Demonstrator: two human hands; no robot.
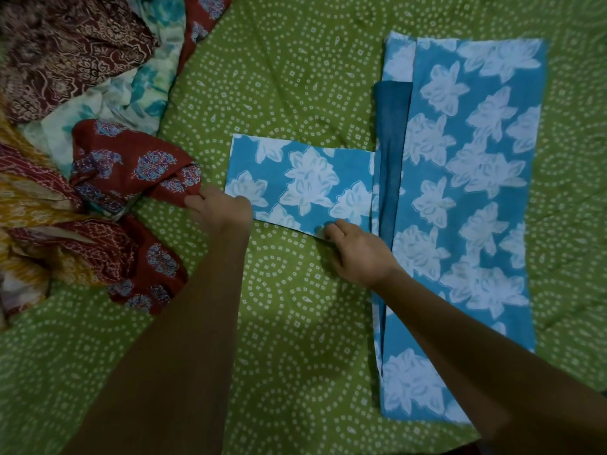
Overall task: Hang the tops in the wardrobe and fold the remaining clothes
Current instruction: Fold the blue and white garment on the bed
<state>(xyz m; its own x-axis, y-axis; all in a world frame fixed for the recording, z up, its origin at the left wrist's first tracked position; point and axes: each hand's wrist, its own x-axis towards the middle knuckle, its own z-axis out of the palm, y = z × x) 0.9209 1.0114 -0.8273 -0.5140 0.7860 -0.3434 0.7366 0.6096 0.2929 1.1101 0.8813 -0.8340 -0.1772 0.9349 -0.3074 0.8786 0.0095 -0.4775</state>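
Observation:
A blue top with white flowers (466, 198) lies flat on the green bedsheet (289, 323), its body folded lengthwise at the right. One sleeve (302, 182) sticks out to the left. My left hand (220, 208) grips the sleeve's outer end at its near corner. My right hand (358, 251) pinches the sleeve's lower edge close to the body. A darker blue inner layer (391, 133) shows along the body's left edge.
A heap of unfolded clothes fills the left side: a red printed piece (131, 165), a maroon patterned one (72, 50), a pale teal one (144, 90) and a yellow one (23, 205). The red piece touches my left hand.

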